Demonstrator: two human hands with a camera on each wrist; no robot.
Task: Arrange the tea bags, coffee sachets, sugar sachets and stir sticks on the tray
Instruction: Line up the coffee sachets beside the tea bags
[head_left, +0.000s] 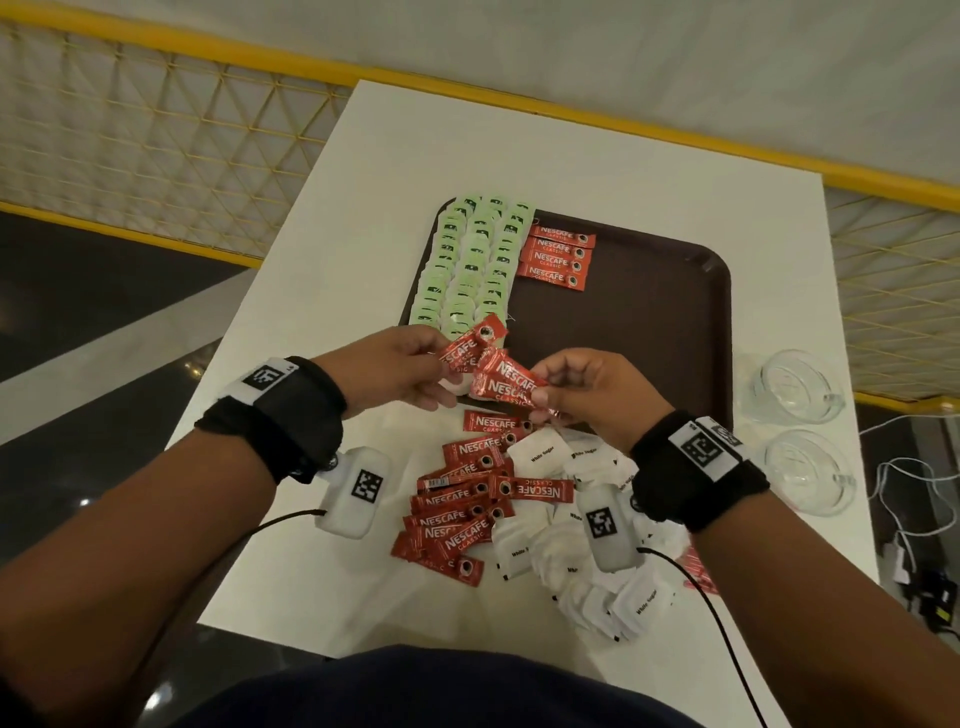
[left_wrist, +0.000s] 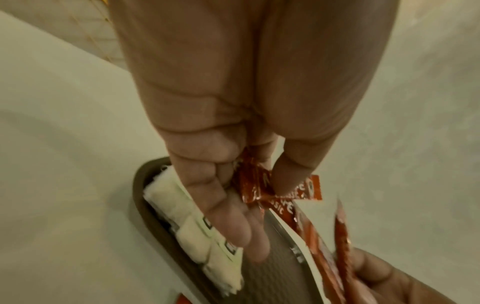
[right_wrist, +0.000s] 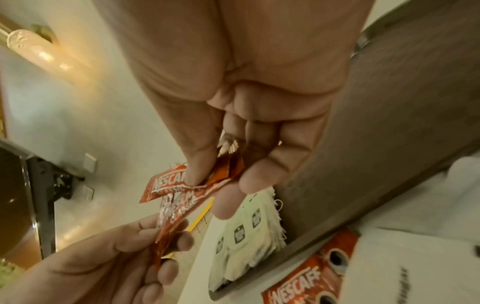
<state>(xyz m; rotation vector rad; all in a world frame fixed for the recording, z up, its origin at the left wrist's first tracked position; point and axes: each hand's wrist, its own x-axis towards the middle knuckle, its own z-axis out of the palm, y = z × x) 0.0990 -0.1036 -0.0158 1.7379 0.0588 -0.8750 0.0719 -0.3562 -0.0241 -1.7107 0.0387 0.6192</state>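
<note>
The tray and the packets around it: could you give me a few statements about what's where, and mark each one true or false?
1. Green tea bags fill the left side of the brown tray. True.
2. Four red coffee sachets lie in a column on the tray. True.
3. The white sugar sachets are already on the tray. False: they lie piled on the table.
4. The left hand is empty. False: it pinches a coffee sachet.
5. The right hand holds coffee sachets. True.
</note>
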